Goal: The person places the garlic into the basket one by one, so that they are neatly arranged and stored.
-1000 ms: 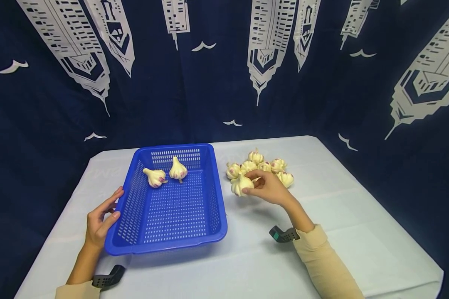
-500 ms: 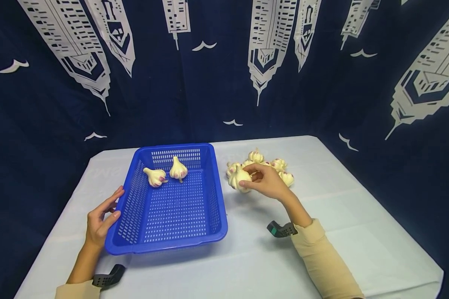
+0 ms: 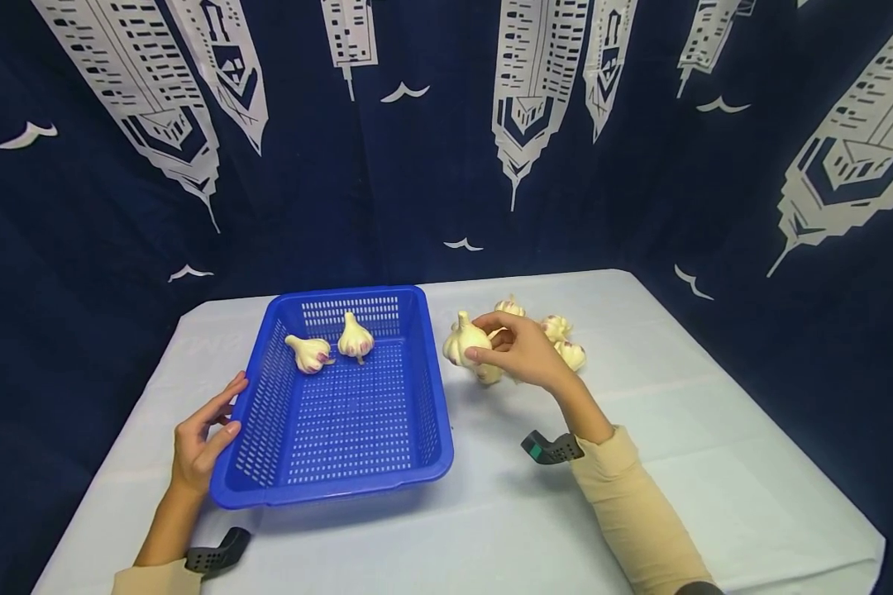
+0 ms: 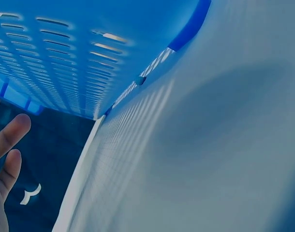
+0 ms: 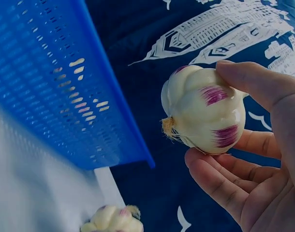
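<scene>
My right hand [image 3: 524, 351] pinches a garlic bulb [image 3: 465, 340] between thumb and fingers, just off the basket's right side. The bulb is cream with purple streaks and a rooty base, seen closely as the garlic bulb [image 5: 205, 108] in the right wrist view. At the left edge of a blue plastic basket [image 3: 283, 494], my left hand [image 3: 197, 438] holds the rim with thumb and fingers. The basket's near side is raised off the table. Two garlic bulbs lie inside: one garlic bulb [image 3: 310, 354] on its side, another garlic bulb [image 3: 355, 339] stem up.
Behind and around my right hand, several garlic bulbs [image 3: 570, 355] sit in a pile, partly hidden by it. A white cloth [image 3: 714, 463] covers the table. Dark blue fabric [image 3: 432, 182] with white printed buildings hangs at the back and sides.
The garlic bulb in my right hand has risen off the pile and moved slightly left toward the basket. My left hand and the basket have stayed put.
</scene>
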Motion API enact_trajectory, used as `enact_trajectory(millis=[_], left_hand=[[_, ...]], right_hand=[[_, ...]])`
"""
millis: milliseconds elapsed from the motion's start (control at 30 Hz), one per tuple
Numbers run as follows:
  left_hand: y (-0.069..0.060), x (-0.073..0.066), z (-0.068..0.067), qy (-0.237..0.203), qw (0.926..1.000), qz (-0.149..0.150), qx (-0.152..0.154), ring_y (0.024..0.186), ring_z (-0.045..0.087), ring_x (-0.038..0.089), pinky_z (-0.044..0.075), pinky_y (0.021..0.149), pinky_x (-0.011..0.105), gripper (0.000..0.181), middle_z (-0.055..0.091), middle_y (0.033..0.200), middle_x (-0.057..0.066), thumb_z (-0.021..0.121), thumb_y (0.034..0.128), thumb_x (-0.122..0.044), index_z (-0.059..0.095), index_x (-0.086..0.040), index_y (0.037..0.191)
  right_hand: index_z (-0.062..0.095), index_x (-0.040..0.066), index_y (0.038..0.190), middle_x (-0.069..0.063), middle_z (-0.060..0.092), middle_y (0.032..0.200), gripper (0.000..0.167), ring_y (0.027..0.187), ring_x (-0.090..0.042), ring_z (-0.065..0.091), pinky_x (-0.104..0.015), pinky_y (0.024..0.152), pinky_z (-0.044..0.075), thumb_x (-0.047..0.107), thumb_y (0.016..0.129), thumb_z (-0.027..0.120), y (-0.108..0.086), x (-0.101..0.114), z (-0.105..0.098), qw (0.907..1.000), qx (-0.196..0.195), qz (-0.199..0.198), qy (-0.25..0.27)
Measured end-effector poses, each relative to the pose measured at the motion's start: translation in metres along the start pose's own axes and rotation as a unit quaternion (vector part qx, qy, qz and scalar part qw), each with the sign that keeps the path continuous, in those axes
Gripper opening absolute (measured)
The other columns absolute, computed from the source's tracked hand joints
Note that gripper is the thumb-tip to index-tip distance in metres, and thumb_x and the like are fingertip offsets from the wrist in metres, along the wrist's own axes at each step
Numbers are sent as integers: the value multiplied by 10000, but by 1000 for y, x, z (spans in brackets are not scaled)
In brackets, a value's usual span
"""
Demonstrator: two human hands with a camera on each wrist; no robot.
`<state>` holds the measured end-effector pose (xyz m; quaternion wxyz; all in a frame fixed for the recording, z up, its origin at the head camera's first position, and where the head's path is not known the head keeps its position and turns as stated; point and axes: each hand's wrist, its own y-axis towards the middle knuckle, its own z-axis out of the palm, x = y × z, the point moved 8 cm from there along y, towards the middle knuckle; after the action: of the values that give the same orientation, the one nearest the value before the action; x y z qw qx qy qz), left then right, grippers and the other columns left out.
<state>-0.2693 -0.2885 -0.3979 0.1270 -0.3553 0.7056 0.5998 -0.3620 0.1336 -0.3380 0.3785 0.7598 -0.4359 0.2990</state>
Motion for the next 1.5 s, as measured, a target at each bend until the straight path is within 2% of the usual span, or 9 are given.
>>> enact_trajectory(millis=[200, 500, 833, 1033, 1167, 1267, 1500], left_hand=[[-1, 1, 0, -60, 10000, 26, -7, 899, 637, 13, 416, 738, 177, 499, 568, 1391, 109, 489, 782, 67, 579, 145, 1266], [-1, 4, -1, 116, 9999, -36, 7, 881, 624, -3, 410, 719, 180, 493, 573, 1385, 112, 486, 788, 45, 589, 135, 1261], [-2, 8, -1, 258, 9994, -230, 81, 910, 612, -30, 408, 732, 177, 494, 566, 1396, 28, 484, 798, 26, 591, 120, 1271], [-2, 8, -2, 274, 9994, -212, 70, 906, 610, -33, 408, 730, 175, 494, 566, 1397, 17, 481, 796, 28, 590, 125, 1268], [-2, 7, -3, 242, 9996, -143, 53, 891, 614, -18, 405, 726, 181, 494, 571, 1391, 57, 485, 792, 35, 591, 126, 1265], [-1, 7, -2, 222, 9996, -139, 50, 883, 614, -8, 403, 725, 186, 497, 570, 1391, 80, 489, 792, 35, 591, 121, 1270], [-1, 6, -2, 274, 9995, -161, 85, 867, 610, -10, 405, 723, 181, 497, 562, 1401, 45, 499, 794, 32, 594, 109, 1276]], right_hand=[[666, -6, 1188, -122, 677, 1015, 458, 798, -203, 647, -287, 706, 542, 186, 801, 819, 7, 12, 4, 9999, 2, -50, 96], [641, 28, 1247, -118, 628, 1037, 514, 800, -220, 646, -318, 703, 546, 209, 801, 820, 14, 29, 15, 9997, 115, -162, 148], [638, -1, 1259, -121, 632, 1016, 540, 762, -188, 646, -307, 689, 541, 208, 796, 821, 23, 41, 29, 9993, 255, -241, 140], [652, 24, 1268, -106, 612, 1001, 528, 733, -176, 617, -275, 629, 493, 217, 803, 811, 29, 51, 37, 9988, 358, -321, 36], [659, 41, 1269, -88, 605, 985, 507, 703, -162, 601, -262, 569, 449, 220, 817, 801, 35, 54, 43, 9982, 463, -382, -2], [667, 45, 1259, -74, 607, 982, 490, 692, -155, 599, -264, 561, 442, 213, 819, 800, 39, 56, 47, 9978, 500, -428, 37], [682, 45, 1222, -55, 604, 949, 459, 666, -142, 591, -266, 562, 432, 215, 814, 805, 44, 60, 55, 9971, 557, -520, 59]])
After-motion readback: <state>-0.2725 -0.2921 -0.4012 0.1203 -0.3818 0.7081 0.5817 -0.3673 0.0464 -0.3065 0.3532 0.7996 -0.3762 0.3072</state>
